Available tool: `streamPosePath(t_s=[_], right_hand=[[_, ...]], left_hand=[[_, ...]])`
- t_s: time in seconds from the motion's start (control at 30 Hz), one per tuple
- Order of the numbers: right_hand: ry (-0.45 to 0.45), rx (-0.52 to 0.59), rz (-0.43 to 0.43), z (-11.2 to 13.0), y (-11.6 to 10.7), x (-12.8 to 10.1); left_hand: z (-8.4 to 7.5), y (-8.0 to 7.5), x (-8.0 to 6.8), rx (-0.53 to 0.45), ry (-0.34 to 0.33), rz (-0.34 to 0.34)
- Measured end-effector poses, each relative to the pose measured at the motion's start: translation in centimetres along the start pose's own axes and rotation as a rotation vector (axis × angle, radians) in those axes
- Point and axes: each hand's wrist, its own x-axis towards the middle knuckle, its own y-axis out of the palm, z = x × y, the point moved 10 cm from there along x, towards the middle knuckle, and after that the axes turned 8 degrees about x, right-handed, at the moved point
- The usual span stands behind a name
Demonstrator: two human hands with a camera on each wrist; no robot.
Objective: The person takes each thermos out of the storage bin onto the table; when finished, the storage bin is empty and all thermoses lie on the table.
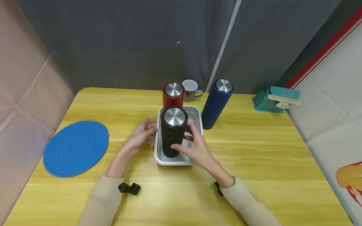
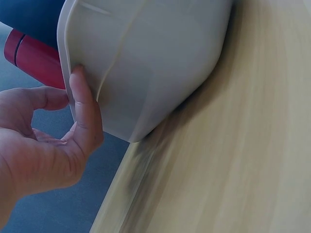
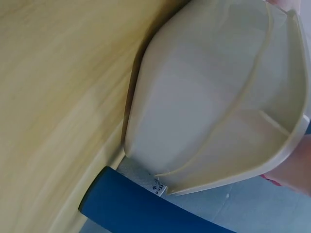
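Note:
A black thermos (image 1: 173, 133) with a brushed-steel lid stands in a shallow silver tray (image 1: 176, 163). My right hand (image 1: 198, 149) holds it from the right, thumb across its near side; the other fingers are partly hidden behind it. At the tray's left side, my left hand (image 1: 143, 135) pinches the rim, which the left wrist view shows between its digits, one finger lying along the outer wall (image 2: 146, 68). Just behind the black thermos is a red thermos (image 1: 173, 102), its lower part hidden. The right wrist view shows mostly the tray's outside (image 3: 194, 97).
To the tray's right, close by its rim, stands a blue thermos (image 1: 215, 105). Behind are a patterned mug (image 1: 190, 91) and a grey curtain (image 1: 127, 44). A round blue woven mat (image 1: 76, 149) lies at left, and a teal clipped packet (image 1: 272, 99) sits at the back right.

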Motion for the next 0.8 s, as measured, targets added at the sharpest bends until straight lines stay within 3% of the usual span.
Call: streamPosePath(t_s=[0.43,0.8], right_hand=[[-0.057,-0.007,-0.032,0.8,-0.5,-0.2],[-0.155,-0.037,-0.116,5.2,-4.7,-0.3]], left_hand=[[0.1,0.0,-0.2,-0.014,0.007,-0.003],[0.1,0.1,0.1,-0.005,0.007,0.009]])
